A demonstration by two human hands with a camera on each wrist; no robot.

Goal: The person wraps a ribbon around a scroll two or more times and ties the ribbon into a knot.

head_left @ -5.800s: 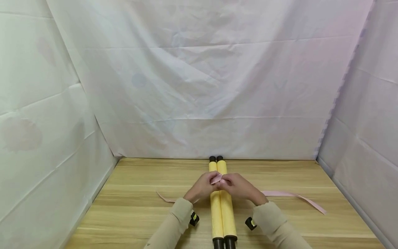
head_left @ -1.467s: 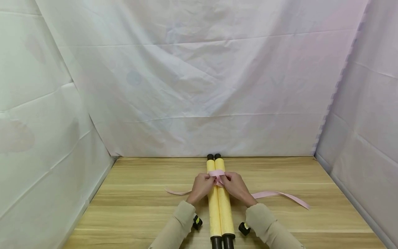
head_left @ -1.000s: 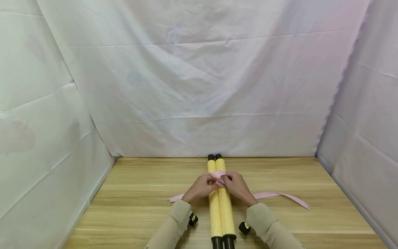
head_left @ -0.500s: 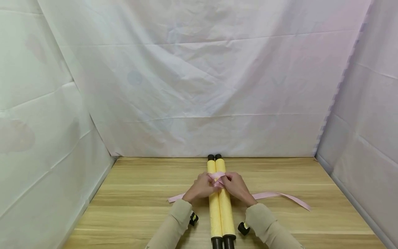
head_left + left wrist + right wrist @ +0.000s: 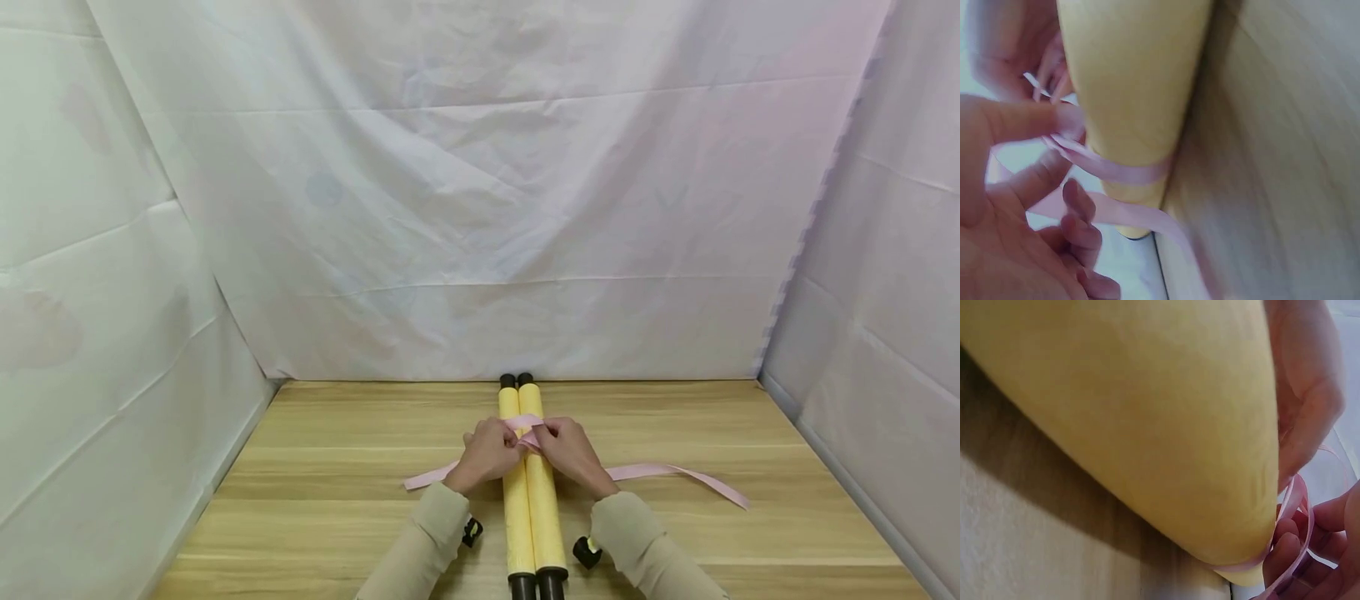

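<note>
I see my left hand [image 5: 486,451] and right hand [image 5: 572,450] both pinching the pink ribbon [image 5: 525,423] on top of two yellow rolls [image 5: 531,508] lying side by side on the wooden table [image 5: 337,500]. The ribbon's loose ends trail outward either side, toward the white sheet [image 5: 480,208] behind.

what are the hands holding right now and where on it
Both the left hand and right hand pinch the pink ribbon at its crossing atop the two yellow rolls.
</note>
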